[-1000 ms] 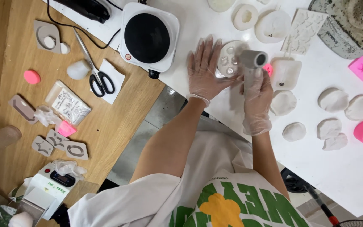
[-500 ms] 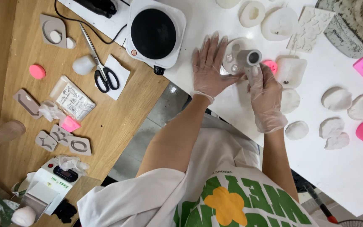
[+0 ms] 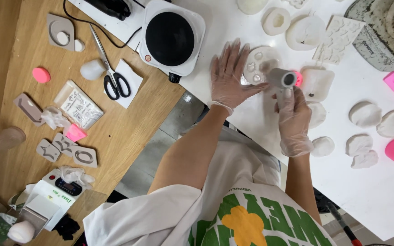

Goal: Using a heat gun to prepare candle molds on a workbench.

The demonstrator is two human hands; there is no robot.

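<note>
While the gloved left hand [image 3: 230, 75] lies flat and open-fingered against the round white mould [image 3: 259, 64] on the white table [image 3: 379, 182], the gloved right hand [image 3: 292, 114] grips a grey cylinder [image 3: 282, 78]. It is tilted just beside that mould, close to a square white mould [image 3: 318, 83].

Left hand [image 3: 230, 77] and right hand [image 3: 292, 116]: thin translucent glove film, slightly glossy. Grey cup [image 3: 282, 78], frame centre: matt. Round mould [image 3: 257, 61]: soft whitish silicone look, smooth. Hotplate [image 3: 170, 38], top: black matt disc, white glossy casing. Left bench [image 3: 128, 123]: pale wood grain; right bench [image 3: 379, 182]: smooth white.
</note>
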